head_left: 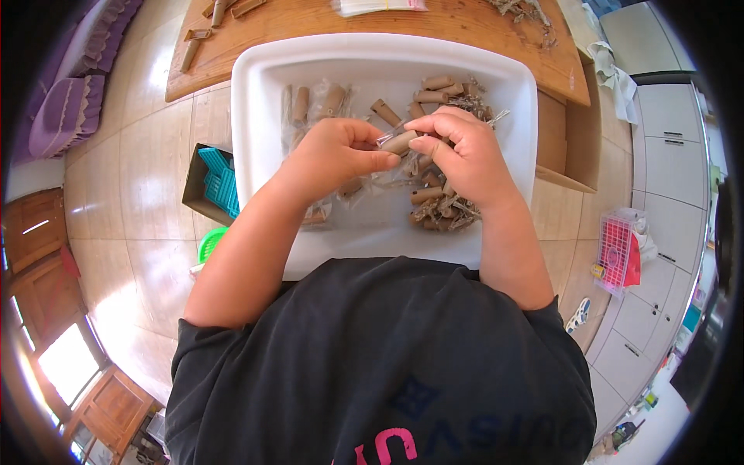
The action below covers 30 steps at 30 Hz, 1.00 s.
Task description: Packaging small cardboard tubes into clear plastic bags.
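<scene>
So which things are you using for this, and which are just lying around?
Seem part of the job:
brown tube, in the right hand's grip, near the left hand
other brown tubes
white tub holding them

Probably just lying around:
teal slatted plastic
pink wire basket
shoe

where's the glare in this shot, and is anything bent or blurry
Head view: the window at lower left is blown out; the tiled floor catches bright glare; fisheye distortion bows the pale cabinets at right; the left hand and right hand show no obvious blur.
</scene>
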{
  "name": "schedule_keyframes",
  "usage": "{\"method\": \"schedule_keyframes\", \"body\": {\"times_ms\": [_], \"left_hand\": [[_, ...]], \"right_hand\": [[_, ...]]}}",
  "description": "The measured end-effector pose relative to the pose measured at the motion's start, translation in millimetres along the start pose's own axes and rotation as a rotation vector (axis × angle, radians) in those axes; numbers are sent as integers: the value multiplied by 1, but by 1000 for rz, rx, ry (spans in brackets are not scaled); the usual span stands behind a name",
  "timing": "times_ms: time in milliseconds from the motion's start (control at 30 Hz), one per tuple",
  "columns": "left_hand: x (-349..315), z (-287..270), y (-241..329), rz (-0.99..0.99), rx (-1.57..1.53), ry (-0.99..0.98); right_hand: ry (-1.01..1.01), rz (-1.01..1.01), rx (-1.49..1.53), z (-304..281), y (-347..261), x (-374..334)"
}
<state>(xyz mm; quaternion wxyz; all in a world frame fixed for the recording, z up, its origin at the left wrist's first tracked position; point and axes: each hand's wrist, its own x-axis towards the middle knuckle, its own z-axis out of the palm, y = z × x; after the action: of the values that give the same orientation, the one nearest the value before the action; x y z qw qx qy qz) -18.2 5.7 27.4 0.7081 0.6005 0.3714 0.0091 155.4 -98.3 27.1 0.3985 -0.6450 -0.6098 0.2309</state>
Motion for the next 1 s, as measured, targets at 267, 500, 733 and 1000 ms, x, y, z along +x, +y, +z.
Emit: {"method": "schedule_keyframes", "body": {"times_ms": [267, 500, 733, 1000], "left_hand": [[-1, 2, 0, 38, -177, 11], [0, 4, 3, 62, -345, 0], [3, 3, -5, 45, -469, 4], [0, 17, -2, 105, -426, 138]], "right_hand": [[53, 13, 163, 11, 5, -1], [164, 44, 396, 20, 6, 1], [-62, 203, 365, 15, 3, -1], [421, -115, 148, 25, 3, 5]]}}
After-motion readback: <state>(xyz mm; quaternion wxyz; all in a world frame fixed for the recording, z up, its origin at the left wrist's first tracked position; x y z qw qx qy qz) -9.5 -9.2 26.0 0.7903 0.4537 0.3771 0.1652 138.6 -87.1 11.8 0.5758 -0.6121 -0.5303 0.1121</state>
